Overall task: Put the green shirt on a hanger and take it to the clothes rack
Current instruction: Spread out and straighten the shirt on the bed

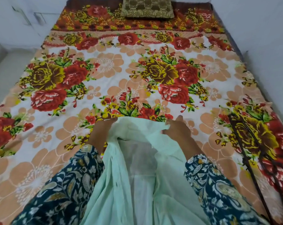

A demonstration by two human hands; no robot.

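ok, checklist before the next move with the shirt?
1. Left hand grips the shirt at its top edge: ok.
2. Right hand grips the top edge too: ok.
3. Hanger at hand: ok. A thin dark frame, likely the hanger, lies on the bed to the right, and neither hand touches it.
4. Hanger inside the shirt: not ok, not yet done.
5. Neck opening found and facing up: cannot tell, folds hide it.
6. Path to the rack: cannot tell, no rack in view.
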